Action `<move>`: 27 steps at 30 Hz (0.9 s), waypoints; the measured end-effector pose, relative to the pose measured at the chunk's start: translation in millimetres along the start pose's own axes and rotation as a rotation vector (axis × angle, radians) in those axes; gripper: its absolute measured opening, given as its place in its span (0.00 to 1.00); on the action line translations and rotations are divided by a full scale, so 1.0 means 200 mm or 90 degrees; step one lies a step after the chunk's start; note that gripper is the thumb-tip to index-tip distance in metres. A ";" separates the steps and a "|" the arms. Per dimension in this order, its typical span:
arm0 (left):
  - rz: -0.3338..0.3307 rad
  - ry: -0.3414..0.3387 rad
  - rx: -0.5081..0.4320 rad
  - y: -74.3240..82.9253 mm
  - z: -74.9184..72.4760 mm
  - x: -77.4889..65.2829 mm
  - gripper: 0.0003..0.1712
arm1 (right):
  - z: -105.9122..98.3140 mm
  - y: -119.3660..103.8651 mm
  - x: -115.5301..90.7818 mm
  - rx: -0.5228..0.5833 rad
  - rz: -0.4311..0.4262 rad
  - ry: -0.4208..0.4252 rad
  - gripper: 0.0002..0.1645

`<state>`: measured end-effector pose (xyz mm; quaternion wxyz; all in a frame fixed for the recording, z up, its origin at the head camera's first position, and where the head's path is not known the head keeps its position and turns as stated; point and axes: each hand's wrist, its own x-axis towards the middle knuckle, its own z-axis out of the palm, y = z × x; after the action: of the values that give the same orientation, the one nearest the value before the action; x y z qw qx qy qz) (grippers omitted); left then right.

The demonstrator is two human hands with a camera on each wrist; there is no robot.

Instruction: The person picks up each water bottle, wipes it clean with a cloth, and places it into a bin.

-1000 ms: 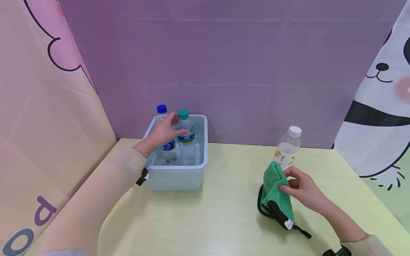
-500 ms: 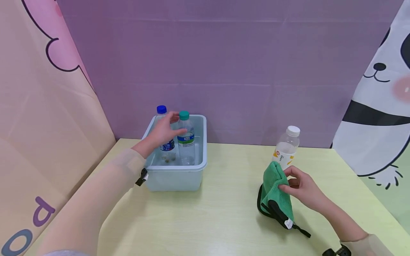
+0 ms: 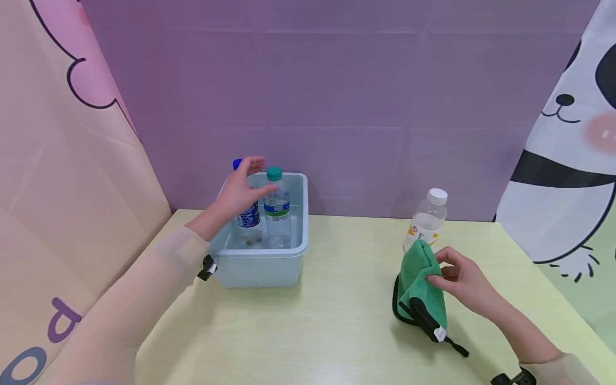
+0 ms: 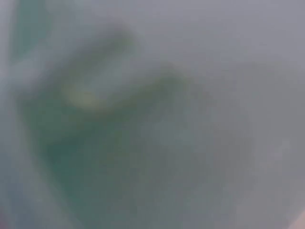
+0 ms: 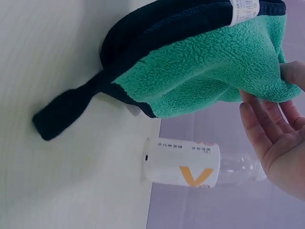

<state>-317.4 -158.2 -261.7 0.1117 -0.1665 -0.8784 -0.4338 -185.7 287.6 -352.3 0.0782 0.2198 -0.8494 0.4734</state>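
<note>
Two clear plastic bottles stand in a pale blue bin [image 3: 260, 253], one with a green cap [image 3: 274, 173] and one with a blue cap partly behind my left hand [image 3: 237, 191]. That hand hovers above the bin with thumb and fingers spread, beside the green-capped bottle [image 3: 277, 224], holding nothing. In the left wrist view everything is blurred. My right hand [image 3: 469, 280] pinches the upper part of a folded green towel [image 3: 420, 283] with black trim, which stands propped up on the table. The right wrist view shows thumb and fingers on its fuzzy cloth [image 5: 209, 62].
A clear bottle with a white cap [image 3: 437, 197] stands behind the towel on the pale wooden table [image 3: 346, 299]. Purple cloth [image 3: 337, 107] forms the back wall, and printed cloth hangs at both sides. A black strap [image 5: 62, 112] trails from the towel.
My left hand has lifted up and to the left, away from the green-capped bottle. My right hand has shifted slightly right with the towel. The view has swung a little.
</note>
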 end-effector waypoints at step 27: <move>0.155 -0.184 -0.176 0.46 0.47 -0.21 0.36 | -0.16 -0.01 -0.07 -0.079 0.022 0.058 0.15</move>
<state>-247.5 -38.2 -265.1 0.0124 -0.3451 -0.7909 -0.5053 -174.4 318.1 -337.4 0.1220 0.1785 -0.8763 0.4306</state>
